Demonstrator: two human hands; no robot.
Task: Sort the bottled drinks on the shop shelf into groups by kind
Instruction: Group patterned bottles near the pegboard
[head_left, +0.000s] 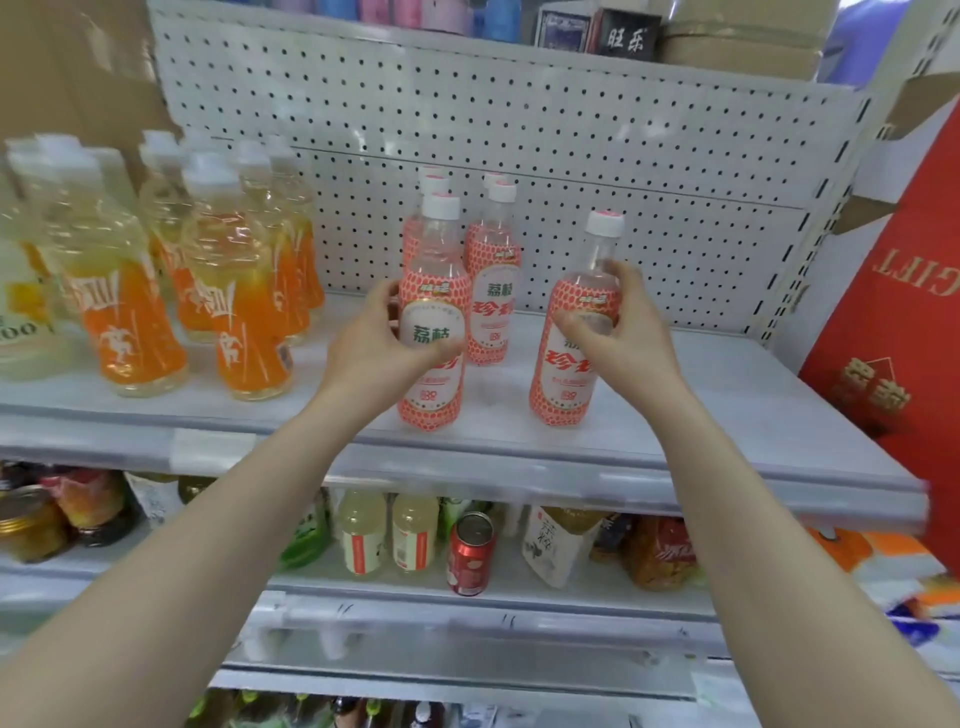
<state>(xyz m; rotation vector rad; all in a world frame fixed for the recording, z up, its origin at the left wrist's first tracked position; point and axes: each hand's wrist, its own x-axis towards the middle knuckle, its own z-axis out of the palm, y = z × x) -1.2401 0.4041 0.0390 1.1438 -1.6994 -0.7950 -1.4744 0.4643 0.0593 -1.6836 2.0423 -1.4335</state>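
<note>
Several clear bottles with red-and-white lychee labels and white caps stand on the white shelf (727, 415). My left hand (379, 338) grips the front one (434, 312) around its label. My right hand (618, 332) grips another lychee bottle (576, 332) standing alone to the right. Behind the left-hand bottle more lychee bottles (491, 291) stand in two short rows. On the shelf's left side stands a cluster of orange-labelled yellow drink bottles (244, 291) with white caps.
A pegboard back panel (597, 156) closes the shelf behind. A red gift box (904, 312) leans at the right end. The shelf below holds pale yellow bottles (387, 535), a red can (470, 553) and other packaged drinks. Boxes sit on the shelf above.
</note>
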